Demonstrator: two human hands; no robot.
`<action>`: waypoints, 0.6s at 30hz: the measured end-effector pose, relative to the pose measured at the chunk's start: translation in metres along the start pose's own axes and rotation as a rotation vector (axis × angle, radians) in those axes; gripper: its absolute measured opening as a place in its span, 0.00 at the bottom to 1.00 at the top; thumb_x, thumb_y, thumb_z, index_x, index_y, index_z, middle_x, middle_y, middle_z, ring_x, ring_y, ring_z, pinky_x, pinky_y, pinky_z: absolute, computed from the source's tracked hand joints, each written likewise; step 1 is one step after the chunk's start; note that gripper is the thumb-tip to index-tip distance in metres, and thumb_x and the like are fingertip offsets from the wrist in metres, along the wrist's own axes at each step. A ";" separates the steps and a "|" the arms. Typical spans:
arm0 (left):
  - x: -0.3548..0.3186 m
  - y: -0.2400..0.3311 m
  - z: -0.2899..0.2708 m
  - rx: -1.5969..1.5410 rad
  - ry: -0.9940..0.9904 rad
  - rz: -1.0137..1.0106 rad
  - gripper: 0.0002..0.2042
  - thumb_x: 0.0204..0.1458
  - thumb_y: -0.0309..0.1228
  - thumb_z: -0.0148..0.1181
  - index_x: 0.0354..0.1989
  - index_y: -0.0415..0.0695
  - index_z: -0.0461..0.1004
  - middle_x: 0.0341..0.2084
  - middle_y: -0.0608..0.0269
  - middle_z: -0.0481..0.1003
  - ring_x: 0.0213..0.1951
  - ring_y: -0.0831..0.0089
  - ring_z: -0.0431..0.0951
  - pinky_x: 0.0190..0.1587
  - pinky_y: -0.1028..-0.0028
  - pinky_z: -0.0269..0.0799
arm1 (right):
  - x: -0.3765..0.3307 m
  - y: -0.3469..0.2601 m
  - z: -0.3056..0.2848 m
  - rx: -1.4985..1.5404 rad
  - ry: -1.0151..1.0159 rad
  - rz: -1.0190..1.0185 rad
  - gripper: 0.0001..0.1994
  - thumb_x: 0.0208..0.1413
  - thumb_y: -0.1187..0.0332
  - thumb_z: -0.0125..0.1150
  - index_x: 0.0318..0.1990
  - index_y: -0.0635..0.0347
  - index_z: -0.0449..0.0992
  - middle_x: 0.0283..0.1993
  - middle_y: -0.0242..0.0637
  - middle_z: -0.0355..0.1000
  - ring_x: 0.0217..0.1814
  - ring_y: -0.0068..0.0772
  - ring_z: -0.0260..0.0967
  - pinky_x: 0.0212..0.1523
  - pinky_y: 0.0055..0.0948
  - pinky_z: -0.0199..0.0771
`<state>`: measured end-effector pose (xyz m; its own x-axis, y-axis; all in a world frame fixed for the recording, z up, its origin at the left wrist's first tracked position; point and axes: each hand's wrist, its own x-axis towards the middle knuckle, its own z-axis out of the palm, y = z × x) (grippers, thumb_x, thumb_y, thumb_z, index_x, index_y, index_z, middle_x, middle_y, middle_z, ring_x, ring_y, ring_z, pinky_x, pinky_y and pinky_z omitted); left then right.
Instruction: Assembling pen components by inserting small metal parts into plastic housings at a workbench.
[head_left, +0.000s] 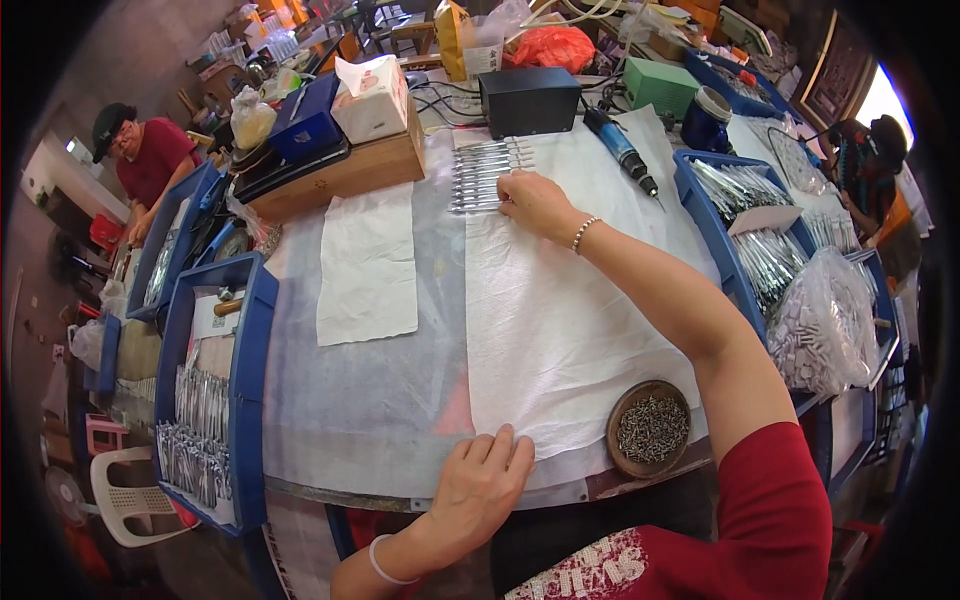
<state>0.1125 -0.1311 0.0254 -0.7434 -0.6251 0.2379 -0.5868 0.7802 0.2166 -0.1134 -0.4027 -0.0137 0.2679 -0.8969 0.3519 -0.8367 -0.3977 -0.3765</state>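
Toward the back of the table, several slim silver metal rods [484,172] lie side by side in a neat row. My right hand [535,207] is at the right, near end of this row, its fingers closed at the tip of one rod; the palm side is hidden. Under my right arm spreads a white cloth [560,320]. My left hand [482,485] rests at the table's front edge by the cloth's near corner, fingers stretched out and holding nothing. A round wooden bowl [612,440] of small metal screws [652,428] stands at the near right.
Blue bins [252,390] of metal rods flank the table, with another blue bin [705,225] at right. A blue electric screwdriver [622,150], a black box [530,100] and a wooden box [330,178] stand at the back. Two people [160,155] are farther off, left and right.
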 end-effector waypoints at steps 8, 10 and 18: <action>-0.011 0.002 -0.008 -0.008 -0.025 -0.041 0.16 0.42 0.31 0.59 0.40 0.40 0.69 0.37 0.56 0.72 0.36 0.65 0.71 0.39 0.69 0.65 | -0.008 0.007 -0.076 0.058 0.115 -0.045 0.05 0.45 0.73 0.53 0.27 0.65 0.72 0.28 0.48 0.70 0.34 0.49 0.69 0.36 0.38 0.68; -0.014 0.002 -0.010 -0.001 0.002 -0.024 0.15 0.42 0.31 0.59 0.39 0.40 0.69 0.35 0.56 0.72 0.36 0.66 0.70 0.39 0.69 0.64 | -0.020 -0.001 -0.098 0.058 0.039 -0.017 0.04 0.44 0.73 0.54 0.26 0.66 0.71 0.28 0.48 0.71 0.34 0.48 0.69 0.35 0.38 0.68; -0.019 0.011 -0.012 0.021 -0.018 -0.074 0.13 0.42 0.32 0.60 0.36 0.42 0.69 0.36 0.58 0.71 0.41 0.64 0.71 0.45 0.65 0.62 | -0.096 -0.045 -0.156 -0.160 -0.406 -0.137 0.07 0.48 0.71 0.58 0.35 0.62 0.70 0.36 0.45 0.68 0.41 0.46 0.67 0.41 0.38 0.66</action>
<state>0.1239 -0.1114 0.0350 -0.7032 -0.6810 0.2046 -0.6471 0.7321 0.2129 -0.1764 -0.2686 0.1033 0.5199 -0.8541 0.0126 -0.8353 -0.5114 -0.2020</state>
